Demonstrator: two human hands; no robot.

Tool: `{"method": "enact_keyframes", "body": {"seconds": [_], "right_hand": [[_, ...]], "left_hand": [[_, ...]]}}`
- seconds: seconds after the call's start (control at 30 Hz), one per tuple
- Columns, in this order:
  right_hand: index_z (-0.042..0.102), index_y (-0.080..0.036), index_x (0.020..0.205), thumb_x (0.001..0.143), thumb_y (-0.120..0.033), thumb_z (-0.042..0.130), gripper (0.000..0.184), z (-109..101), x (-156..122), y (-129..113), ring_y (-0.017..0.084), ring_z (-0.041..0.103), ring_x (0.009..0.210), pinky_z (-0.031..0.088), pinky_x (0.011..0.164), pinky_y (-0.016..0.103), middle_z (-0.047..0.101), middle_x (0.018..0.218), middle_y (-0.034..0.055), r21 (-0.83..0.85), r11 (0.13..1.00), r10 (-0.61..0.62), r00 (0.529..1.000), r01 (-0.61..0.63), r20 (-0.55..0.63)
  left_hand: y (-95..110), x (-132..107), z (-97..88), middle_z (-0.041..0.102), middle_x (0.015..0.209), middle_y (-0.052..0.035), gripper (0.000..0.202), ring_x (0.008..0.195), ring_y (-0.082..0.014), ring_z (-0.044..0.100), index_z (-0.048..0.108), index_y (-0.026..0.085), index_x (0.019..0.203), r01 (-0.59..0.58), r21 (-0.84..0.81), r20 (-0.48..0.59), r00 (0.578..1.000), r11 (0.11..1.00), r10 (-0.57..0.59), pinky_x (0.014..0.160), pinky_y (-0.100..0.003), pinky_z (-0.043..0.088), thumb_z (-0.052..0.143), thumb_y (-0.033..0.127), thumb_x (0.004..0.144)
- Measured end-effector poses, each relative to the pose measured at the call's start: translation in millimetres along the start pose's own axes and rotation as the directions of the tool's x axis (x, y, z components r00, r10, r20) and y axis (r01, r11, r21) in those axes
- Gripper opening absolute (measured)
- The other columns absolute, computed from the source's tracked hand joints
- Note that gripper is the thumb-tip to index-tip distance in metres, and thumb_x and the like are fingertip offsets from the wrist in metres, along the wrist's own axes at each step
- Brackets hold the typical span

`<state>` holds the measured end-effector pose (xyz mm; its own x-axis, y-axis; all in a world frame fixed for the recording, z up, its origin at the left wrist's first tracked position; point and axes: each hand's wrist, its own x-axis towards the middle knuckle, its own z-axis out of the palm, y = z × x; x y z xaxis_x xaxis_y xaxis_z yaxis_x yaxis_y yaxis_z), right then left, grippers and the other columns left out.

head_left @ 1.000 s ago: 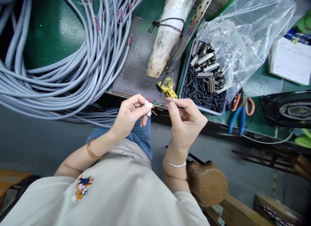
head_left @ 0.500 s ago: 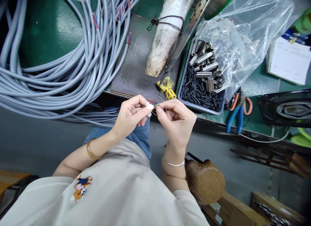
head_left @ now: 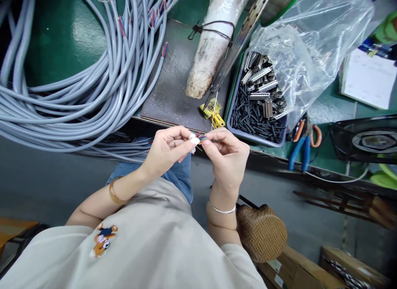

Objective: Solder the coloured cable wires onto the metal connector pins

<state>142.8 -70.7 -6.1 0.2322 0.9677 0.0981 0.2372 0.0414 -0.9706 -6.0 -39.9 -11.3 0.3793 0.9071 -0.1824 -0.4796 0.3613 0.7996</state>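
My left hand [head_left: 166, 148] is closed in a pinch round the end of a grey cable, with white tape on the fingertips. Thin coloured wires [head_left: 202, 137] fan out of that cable end between my two hands. My right hand [head_left: 226, 154] is closed, its thumb and forefinger pinching those coloured wires right against the left fingertips. A thin pale strand [head_left: 214, 111] rises from the right fingers toward the bench. Both hands hover just in front of the bench edge, above my lap.
A big coil of grey cables [head_left: 74, 86] fills the left of the green bench. A dark metal plate [head_left: 173, 82] holds a wrapped tool [head_left: 211, 53]. A blue tray [head_left: 231, 121] of black sleeves and connectors sits under a clear bag [head_left: 310, 44]. Blue-handled pliers [head_left: 299, 148] lie right.
My right hand has moved left, closing the gap, and now pinches the coloured wires at the left fingertips. The left hand has hardly moved.
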Motion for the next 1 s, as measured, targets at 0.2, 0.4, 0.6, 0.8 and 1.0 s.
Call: {"method": "enact_keyframes", "body": {"seconds": [0.2,0.4,0.6,0.8,1.0], "right_hand": [[0.079,-0.026,0.086,0.091,-0.028,0.070,0.010,-2.5,-4.9,-2.6,0.012,0.060,0.070,0.042,0.055,0.025,0.070,0.080,0.0002,-0.025,0.995,-0.100,0.995,0.100,-0.022],[0.080,-0.031,0.097,0.083,-0.026,0.081,0.015,-3.9,-3.7,3.1,0.011,0.063,0.075,0.041,0.054,0.024,0.073,0.088,-0.0006,-0.001,0.995,-0.096,0.995,0.096,0.028],[0.074,-0.025,0.080,0.088,-0.036,0.077,0.014,-1.9,-2.8,6.1,0.013,0.059,0.067,0.043,0.056,0.027,0.068,0.074,-0.0009,0.004,0.990,-0.138,0.990,0.138,0.022],[0.060,-0.022,0.076,0.098,-0.036,0.062,0.027,0.8,-8.0,-4.8,0.010,0.045,0.063,0.034,0.057,0.027,0.053,0.072,-0.0023,0.052,0.993,-0.108,0.987,0.103,0.122],[0.053,-0.023,0.069,0.099,-0.050,0.057,0.041,-6.3,-1.9,-6.2,0.007,0.028,0.047,0.022,0.044,0.025,0.041,0.061,-0.0057,0.215,0.976,0.016,1.000,-0.014,-0.009]], "left_hand": [[-1.6,0.6,0.5,0.060,0.056,0.0037,0.027,0.039,-0.0018,0.041,0.064,0.014,0.074,-0.029,0.067,-0.047,0.998,0.997,0.032,0.036,-0.015,0.030,0.084,0.032,0.075],[3.0,0.2,3.2,0.055,0.055,0.0054,0.029,0.042,-0.0017,0.039,0.064,0.014,0.072,-0.026,0.100,-0.021,0.999,0.995,0.029,0.039,-0.015,0.030,0.088,0.031,0.069],[5.8,-2.2,5.8,0.057,0.061,0.0034,0.015,0.053,-0.0037,0.045,0.065,0.013,0.068,-0.141,0.240,0.016,0.990,0.960,0.142,0.047,-0.015,0.035,0.079,0.016,0.072],[11.9,-5.5,6.6,0.053,0.060,0.0040,0.012,0.052,-0.0037,0.040,0.063,0.013,0.064,-0.201,0.328,0.131,0.977,0.923,0.167,0.045,-0.015,0.032,0.071,0.009,0.072],[15.2,-1.1,-3.7,0.054,0.059,0.0029,0.021,0.051,-0.0046,0.040,0.064,0.014,0.064,-0.145,0.219,0.142,0.983,0.965,0.115,0.047,-0.017,0.034,0.080,0.024,0.073]]}}
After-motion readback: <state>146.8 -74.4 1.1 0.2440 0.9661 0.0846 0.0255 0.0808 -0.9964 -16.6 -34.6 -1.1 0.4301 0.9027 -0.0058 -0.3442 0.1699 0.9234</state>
